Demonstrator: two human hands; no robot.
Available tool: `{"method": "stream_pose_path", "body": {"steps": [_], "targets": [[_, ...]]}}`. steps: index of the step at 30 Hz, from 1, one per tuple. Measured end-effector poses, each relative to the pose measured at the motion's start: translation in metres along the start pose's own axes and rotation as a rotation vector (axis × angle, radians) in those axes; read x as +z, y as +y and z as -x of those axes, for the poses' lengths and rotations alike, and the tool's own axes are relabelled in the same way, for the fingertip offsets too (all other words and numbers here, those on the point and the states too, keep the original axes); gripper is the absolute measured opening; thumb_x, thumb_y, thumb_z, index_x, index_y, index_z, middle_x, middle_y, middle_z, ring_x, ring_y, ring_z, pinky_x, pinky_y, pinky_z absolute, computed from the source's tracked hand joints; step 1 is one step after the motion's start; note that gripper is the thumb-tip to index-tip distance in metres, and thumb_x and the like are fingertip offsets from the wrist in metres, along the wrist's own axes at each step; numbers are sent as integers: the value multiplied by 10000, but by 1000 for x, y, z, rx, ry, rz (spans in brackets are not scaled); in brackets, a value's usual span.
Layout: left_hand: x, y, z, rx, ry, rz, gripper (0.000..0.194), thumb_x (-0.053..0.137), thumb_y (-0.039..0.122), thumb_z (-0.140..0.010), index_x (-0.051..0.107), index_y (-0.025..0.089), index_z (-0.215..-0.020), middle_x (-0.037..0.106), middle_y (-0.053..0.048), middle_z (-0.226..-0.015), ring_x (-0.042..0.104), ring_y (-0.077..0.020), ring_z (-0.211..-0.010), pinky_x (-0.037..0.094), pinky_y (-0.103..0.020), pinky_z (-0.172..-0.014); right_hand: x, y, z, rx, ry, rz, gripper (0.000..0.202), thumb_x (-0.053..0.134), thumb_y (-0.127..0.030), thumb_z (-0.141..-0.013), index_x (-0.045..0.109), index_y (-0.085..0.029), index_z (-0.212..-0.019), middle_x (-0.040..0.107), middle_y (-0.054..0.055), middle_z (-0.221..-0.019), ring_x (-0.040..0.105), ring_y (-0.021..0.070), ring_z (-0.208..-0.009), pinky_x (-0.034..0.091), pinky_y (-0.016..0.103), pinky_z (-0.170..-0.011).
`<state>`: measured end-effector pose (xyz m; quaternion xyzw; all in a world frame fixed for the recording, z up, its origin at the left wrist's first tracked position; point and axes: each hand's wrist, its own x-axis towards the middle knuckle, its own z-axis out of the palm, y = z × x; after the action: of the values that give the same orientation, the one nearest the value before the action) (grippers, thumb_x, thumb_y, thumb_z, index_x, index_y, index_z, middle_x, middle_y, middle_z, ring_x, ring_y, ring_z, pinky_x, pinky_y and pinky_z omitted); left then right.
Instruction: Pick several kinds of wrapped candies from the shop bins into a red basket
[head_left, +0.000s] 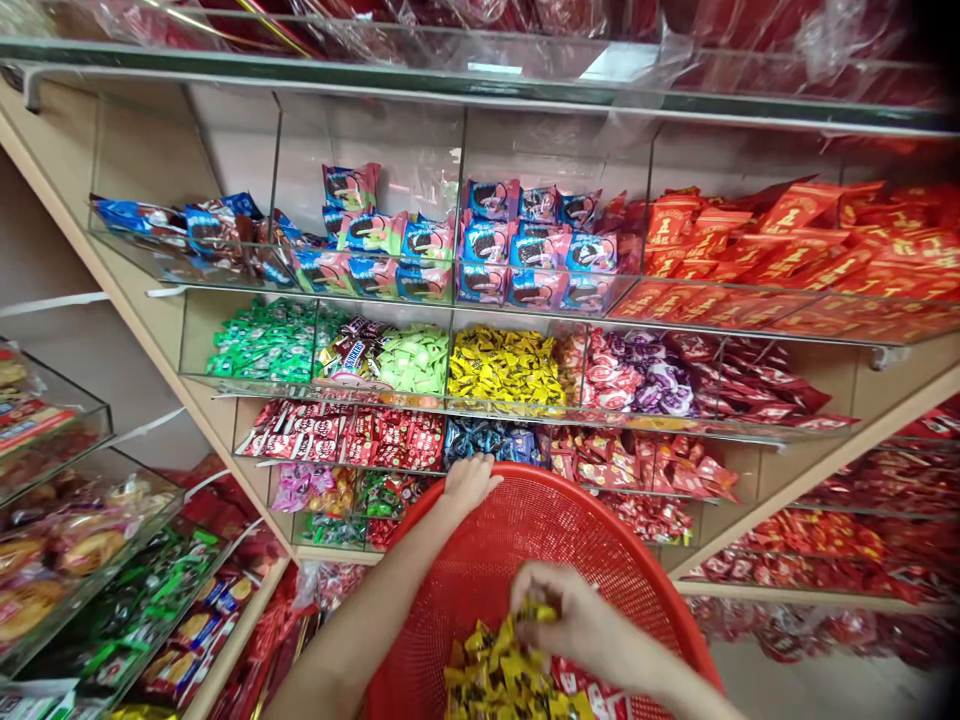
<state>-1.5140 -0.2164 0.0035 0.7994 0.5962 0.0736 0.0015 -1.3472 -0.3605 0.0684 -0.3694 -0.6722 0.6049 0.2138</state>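
Observation:
A large red basket (525,478) fills the lower middle, with yellow-wrapped candies (487,680) and some red and white packets inside. At its far rim is my left hand (470,484), fingers closed over the edge. My right hand (559,615) is inside the basket over the yellow candies, its fingers curled around some of them and slightly blurred. Behind the basket, a clear shelf bin holds more yellow candies (506,368).
Stepped glass-fronted shelves (390,395) hold blue cookie packs (487,245), orange-red packets (780,245) and green candies (266,340). Another snack shelf (97,540) stands close on the left. Wooden side panels slant down on both sides.

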Motion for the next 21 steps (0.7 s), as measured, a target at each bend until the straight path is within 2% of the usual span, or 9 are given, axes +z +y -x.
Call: {"method": "stream_pose_path", "body": {"steps": [2, 3, 6, 9, 12, 17, 21], "targets": [[1, 0, -1, 7, 8, 0, 369, 349, 460, -848, 491, 171, -1028, 592, -89, -1021, 585, -210, -877, 450, -305, -708, 19, 31, 10, 113, -57, 29, 164, 550, -127, -589, 562, -179, -744, 549, -42, -684, 490, 77, -554, 374, 181, -476], [2, 0, -1, 8, 11, 1, 367, 352, 459, -847, 490, 173, -1032, 591, -88, -1020, 584, -211, -879, 448, -305, -709, 27, 46, 12, 125, -93, 45, 156, 563, -131, -569, 581, -173, -718, 558, -39, -686, 491, 79, -581, 373, 181, -507], [4, -1, -2, 2, 10, 1, 373, 346, 459, -849, 482, 175, -1049, 588, -90, -1012, 580, -214, -887, 444, -312, -718, 44, 86, 15, 96, -196, 132, 151, 599, -212, -565, 635, -172, -706, 563, -31, -659, 493, 91, -615, 381, 198, -579], [4, -1, -1, 1, 17, -3, 376, 340, 460, -850, 481, 173, -1046, 589, -90, -1008, 581, -212, -878, 444, -311, -715, 50, 110, 13, 103, -237, 228, 214, 613, -293, -583, 666, -200, -768, 557, -30, -641, 500, 106, -625, 383, 207, -583], [4, 0, -1, 3, 21, -3, 369, 345, 458, -849, 485, 171, -1034, 594, -86, -997, 586, -211, -862, 447, -307, -706, 50, 114, 12, 97, -267, 269, 254, 612, -348, -604, 678, -243, -826, 582, -30, -685, 504, 108, -617, 376, 209, -570], [3, 0, 0, 2, 15, 12, 371, 346, 455, -849, 482, 172, -1046, 588, -92, -1021, 582, -213, -885, 447, -312, -722, 50, 99, 12, 18, -265, 290, 326, 580, -403, -633, 681, -235, -893, 636, 0, -810, 526, 124, -671, 390, 219, -614], [4, 0, 1, -6, 2, 9, 384, 339, 460, -850, 475, 174, -1067, 580, -102, -1043, 578, -207, -898, 449, -302, -727, 52, 82, 11, 91, -244, 327, 308, 582, -413, -641, 686, -268, -892, 650, -8, -806, 576, 159, -707, 424, 247, -633]]}}
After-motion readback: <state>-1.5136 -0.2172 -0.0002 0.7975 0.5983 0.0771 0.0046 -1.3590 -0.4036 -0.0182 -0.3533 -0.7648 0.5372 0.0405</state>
